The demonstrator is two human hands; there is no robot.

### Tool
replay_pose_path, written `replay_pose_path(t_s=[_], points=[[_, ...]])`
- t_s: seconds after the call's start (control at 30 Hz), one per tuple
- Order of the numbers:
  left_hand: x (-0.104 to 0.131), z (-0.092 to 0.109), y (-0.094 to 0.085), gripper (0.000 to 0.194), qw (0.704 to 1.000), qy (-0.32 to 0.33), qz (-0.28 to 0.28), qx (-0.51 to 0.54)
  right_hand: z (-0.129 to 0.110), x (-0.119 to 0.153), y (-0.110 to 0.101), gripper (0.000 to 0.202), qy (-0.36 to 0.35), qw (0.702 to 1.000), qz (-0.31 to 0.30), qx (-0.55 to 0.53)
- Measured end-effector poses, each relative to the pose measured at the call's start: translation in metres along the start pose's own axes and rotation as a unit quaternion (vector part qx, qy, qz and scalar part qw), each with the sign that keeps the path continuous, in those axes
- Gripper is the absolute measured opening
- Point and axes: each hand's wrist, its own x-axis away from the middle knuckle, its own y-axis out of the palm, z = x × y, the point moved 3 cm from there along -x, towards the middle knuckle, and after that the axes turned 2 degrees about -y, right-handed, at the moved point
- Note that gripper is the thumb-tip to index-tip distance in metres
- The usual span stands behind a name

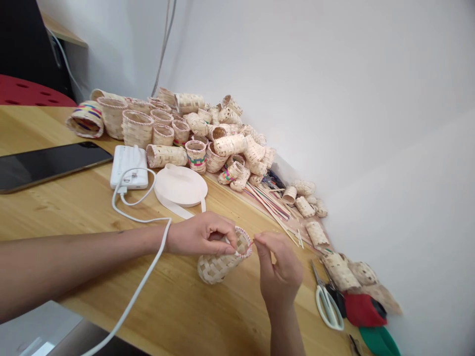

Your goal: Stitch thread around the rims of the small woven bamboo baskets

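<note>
1 red panel with round holes [27,92] shows at the upper left, behind the wooden surface [166,316]. Near that edge a dark phone [55,163] lies flat, and beyond it a basket with coloured bands [86,120] rests on its side. Next comes a white power bank [120,163], its white cable [144,282] looping out and crossing in front of the left wrist. Behind stands a large heap of pale baskets [137,129], some upright, others tipped over, reaching toward the wall. A flat roll of white ribbon [181,185] lies just beside the power bank.

The left hand [202,235] reaches in above the woven basket [217,267], thumb and index fingers closed on its rim. That basket sits near the front of the surface, tilted, mouth toward the upper right, between the 2 hands. At the rim's right side, the right hand [280,264] pinches a thin reddish strand [253,243] between thumb and index fingers.

Beyond lie loose thin strips [272,205]. Farther right are scissors with white handles [328,306], a red item [363,310] and a green item [379,341], both partly hidden or cut off
</note>
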Motion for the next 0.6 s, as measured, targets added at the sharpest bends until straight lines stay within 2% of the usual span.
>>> replay_pose_path(t_s=[0.1,0.17,0.4,0.6], points=[[-0.0003,-0.0017,-0.0013,0.02,1.0,0.001,-0.007,0.01,0.0021,-0.0032,-0.0036,0.028,-0.031,0.996,-0.084,0.01],[-0.0006,-0.0022,-0.002,0.02,1.0,0.009,-0.012,0.017,0.0045,-0.0046,-0.0068,0.027,-0.035,0.993,-0.111,0.019],[-0.0012,-0.0016,-0.0035,0.022,1.0,0.017,-0.018,0.015,0.0052,-0.0047,-0.0072,0.023,-0.043,0.988,-0.149,0.008],[-0.0011,-0.0009,-0.0027,0.027,0.999,0.025,-0.026,0.018,0.005,-0.0031,-0.0057,0.031,-0.057,0.984,-0.168,0.022]])
